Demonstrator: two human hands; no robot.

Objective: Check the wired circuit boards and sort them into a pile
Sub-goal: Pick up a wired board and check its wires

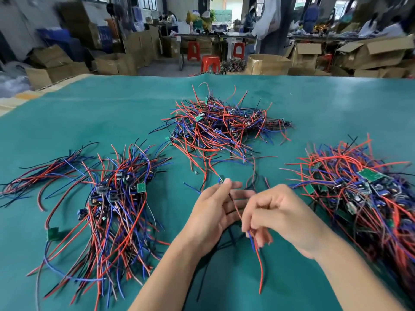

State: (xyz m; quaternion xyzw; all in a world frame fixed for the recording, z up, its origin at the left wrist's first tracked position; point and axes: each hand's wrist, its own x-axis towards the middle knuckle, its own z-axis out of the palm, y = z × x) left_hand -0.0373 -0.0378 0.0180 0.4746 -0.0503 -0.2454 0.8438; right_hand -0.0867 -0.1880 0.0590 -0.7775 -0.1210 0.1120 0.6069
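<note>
Item in my hands: wired board (221,182) pinched by left hand (214,207), leads running near-right through gripping right hand (276,217); sorted pile (112,198) lies left.

Three tangled piles of wired circuit boards (226,124) lie apart.
</note>
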